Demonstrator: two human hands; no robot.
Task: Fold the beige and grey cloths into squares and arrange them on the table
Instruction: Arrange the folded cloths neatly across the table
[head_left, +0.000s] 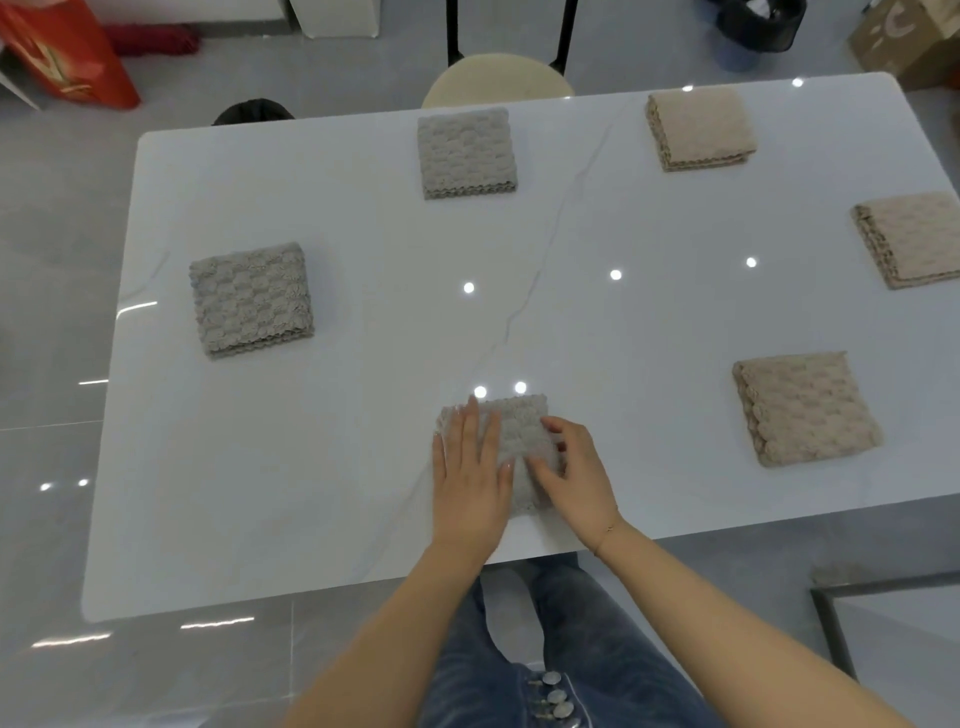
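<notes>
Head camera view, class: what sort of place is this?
Probably a home dining area: a glossy white marble-look table, a round cream-cushioned chair tucked against it, grey floor tiles.

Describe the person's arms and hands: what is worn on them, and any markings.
Both forearms are bare, with no sleeves in view. The left hand wears nothing that shows: no glove, no ring, no watch. The right hand is also ungloved, and its wrist carries a thin bracelet, a fine chain with a small charm. The fingernails look short and unpainted. No markings show on either arm.

Bright overhead glare, wide-angle edge distortion
</notes>
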